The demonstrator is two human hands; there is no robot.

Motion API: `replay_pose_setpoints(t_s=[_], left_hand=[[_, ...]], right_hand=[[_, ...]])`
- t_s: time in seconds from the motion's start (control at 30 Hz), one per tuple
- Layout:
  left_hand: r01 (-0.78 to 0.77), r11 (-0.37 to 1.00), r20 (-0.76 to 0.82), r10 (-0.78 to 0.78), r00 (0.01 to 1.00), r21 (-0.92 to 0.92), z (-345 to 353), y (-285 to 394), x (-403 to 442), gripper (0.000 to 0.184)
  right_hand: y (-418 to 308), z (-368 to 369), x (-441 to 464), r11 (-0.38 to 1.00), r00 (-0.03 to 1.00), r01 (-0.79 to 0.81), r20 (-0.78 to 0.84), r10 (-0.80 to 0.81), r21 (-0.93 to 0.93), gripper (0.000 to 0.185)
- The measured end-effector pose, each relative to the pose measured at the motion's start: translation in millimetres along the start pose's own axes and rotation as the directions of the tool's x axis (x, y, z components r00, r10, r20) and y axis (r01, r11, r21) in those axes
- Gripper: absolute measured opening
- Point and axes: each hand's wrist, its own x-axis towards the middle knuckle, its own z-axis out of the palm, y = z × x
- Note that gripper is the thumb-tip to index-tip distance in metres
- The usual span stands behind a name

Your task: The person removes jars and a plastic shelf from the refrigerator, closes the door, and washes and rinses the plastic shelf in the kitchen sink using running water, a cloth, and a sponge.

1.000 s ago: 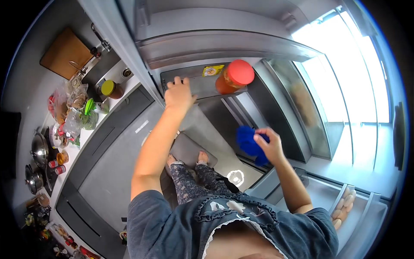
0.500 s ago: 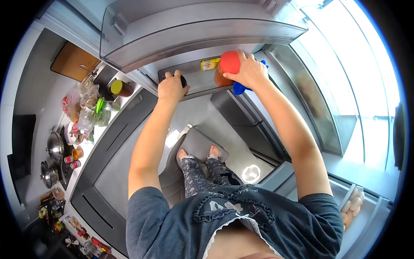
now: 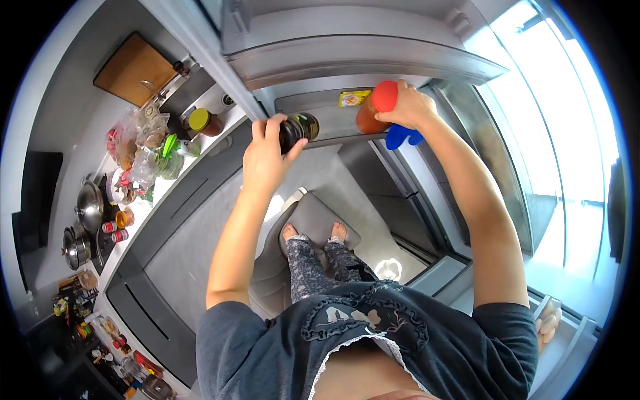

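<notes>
Nearest is the dark shirt (image 3: 267, 347) of the person, with flower shapes on its front; below it are the patterned trousers (image 3: 307, 267), and the bare feet rest on a grey padded seat (image 3: 320, 207).

The left hand (image 3: 267, 150) has its grip clamped on a dark jar (image 3: 300, 131), which is tilted at the left part of the door shelf (image 3: 335, 121); its label shows some yellow and green, but I cannot read the writing. The right hand (image 3: 411, 109) has its grip clamped on the red lid of a jar with orange-red contents (image 3: 370, 119), at the right part of this shelf; a blue soft thing (image 3: 402, 137) is just below the right hand; I cannot tell if the hand holds it. Between the two jars, at the back, is a yellow packet (image 3: 355, 99) with a small picture; its print is too small to read.

To the left is a white table (image 3: 234, 119); on it are a jar with a yellow-green lid (image 3: 205, 122), plastic bags (image 3: 142, 167), metal pans (image 3: 89, 205) and two small red containers (image 3: 119, 235), with labels unreadable; a brown board (image 3: 135, 70) stands beyond, and the floor (image 3: 200, 233) is grey; strong light comes from the right.
</notes>
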Motion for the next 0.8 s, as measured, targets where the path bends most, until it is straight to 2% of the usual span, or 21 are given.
replay_pose_setpoints(t_s=[0.13,0.2,0.3,0.37,0.5,0.57,0.63,0.7,0.73,0.8], left_hand=[[0.12,0.987,-0.046,-0.125,0.991,-0.111,-38.7,-19.5,-44.8,0.05],[0.202,0.968,-0.039,-0.21,0.977,-0.15,-54.8,-33.1,-62.1,0.051],[0.319,0.936,-0.04,-0.328,0.944,-0.152,-64.5,-72.5,-71.1,0.048],[0.404,0.904,-0.019,-0.41,0.912,-0.138,-60.9,-105.5,-61.2,0.048],[0.418,0.907,-0.061,-0.42,0.906,-0.046,-10.5,-199.1,-14.5,0.05],[0.425,0.905,-0.051,-0.424,0.904,0.005,30.4,-248.6,19.7,0.052],[0.456,0.888,0.003,-0.457,0.889,0.058,63.1,-288.9,55.7,0.055],[0.469,0.88,0.036,-0.472,0.881,0.073,95.2,-322.8,91.7,0.054],[0.469,0.879,0.037,-0.473,0.88,0.086,111.2,-339.2,107.0,0.053],[0.484,0.869,0.034,-0.489,0.871,0.1,145.9,-367.1,135.1,0.052]], right_hand=[[-6.0,-4.1,-3.8,0.994,0.994,0.109,-0.014,-0.109,-0.016,0.081],[5.7,15.4,10.8,0.996,0.996,0.08,-0.03,-0.081,-0.033,0.083],[-11.2,0.1,-2.9,1.0,1.0,-0.003,-0.008,0.003,-0.028,0.09],[-11.3,0.4,-1.9,0.997,0.999,0.046,-0.014,-0.047,-0.055,0.092],[-18.4,2.1,-0.4,0.976,0.999,-0.014,0.047,0.025,-0.218,0.09],[-33.9,-10.1,-3.6,0.983,0.987,-0.071,0.131,0.093,-0.167,0.092],[-39.0,-4.5,-4.8,0.992,0.991,-0.069,0.11,0.08,-0.105,0.094],[-25.3,7.4,-4.3,0.999,0.999,0.009,-0.03,-0.01,-0.039,0.092],[-40.7,4.6,-8.3,1.0,0.996,0.009,-0.091,-0.008,0.014,0.07],[-21.1,11.1,-2.0,0.999,1.0,-0.026,0.01,0.026,-0.048,0.076]])
